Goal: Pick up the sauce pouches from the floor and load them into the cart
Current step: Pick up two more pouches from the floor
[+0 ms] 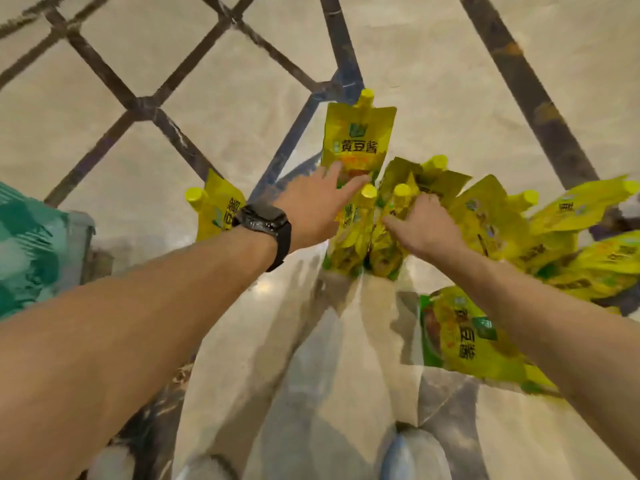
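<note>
Several yellow sauce pouches (pixel 491 220) lay scattered on the tiled floor (pixel 242 98), most of them heaped to the right, one lying apart near the left wrist, another close below the right forearm. They looked like soft, filled spouted bags: probably hefty for their size, floppy in the body, glossy enough to slide in the fingers, and stiff only at the capped spout (the neck or a pinched side seam seemed the surest hold). The left hand (pixel 311 209), a dark watch (pixel 266 226) on its wrist, was spread wide with its fingertips on the lower edge of the upright-facing pouch (pixel 356 140), touching but not yet closed round it. The right hand (pixel 426 226) was curled into a cluster of two or three pouches; blur made it hard to tell whether it truly gripped them. A green shape at the far left might have been the cart (pixel 31 251).
</note>
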### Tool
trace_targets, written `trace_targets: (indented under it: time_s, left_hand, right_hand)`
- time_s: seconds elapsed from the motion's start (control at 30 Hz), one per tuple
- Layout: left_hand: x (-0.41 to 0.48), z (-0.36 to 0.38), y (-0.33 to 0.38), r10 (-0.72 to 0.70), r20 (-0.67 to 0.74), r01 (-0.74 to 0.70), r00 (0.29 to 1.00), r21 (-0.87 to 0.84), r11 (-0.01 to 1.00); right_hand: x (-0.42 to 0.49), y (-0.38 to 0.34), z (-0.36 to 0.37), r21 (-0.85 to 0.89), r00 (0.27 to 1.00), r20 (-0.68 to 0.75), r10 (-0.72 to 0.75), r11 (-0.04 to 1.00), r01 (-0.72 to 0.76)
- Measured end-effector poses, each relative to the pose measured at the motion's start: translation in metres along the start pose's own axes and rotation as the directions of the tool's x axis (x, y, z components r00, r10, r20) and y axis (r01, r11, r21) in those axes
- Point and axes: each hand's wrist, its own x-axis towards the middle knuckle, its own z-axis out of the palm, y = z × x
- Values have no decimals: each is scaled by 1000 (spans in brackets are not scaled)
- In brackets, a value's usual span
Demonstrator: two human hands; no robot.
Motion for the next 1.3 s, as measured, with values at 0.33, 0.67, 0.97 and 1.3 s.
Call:
trace_targets:
  time_s: [0.33,0.67,0.97,1.3]
  left_hand:
    - [22,11,-6,117,-178,-129,977,-56,990]
    - [-7,-11,-17,136,-55,-122,989,202,972]
    - [-59,-5,-60,-33,37,39,999,-172,984]
    - [-70,18,-82,-131,140,171,981,-329,929]
  right_hand:
    - [9,-13,-6,252,994,103,41,965,-66]
    - [7,-8,-11,43,1000,8,27,999,-27]
    - [0,16,-38,-139,896,188,-403,892,430]
    - [-3,49,-20,-79,865,243,-438,880,468]
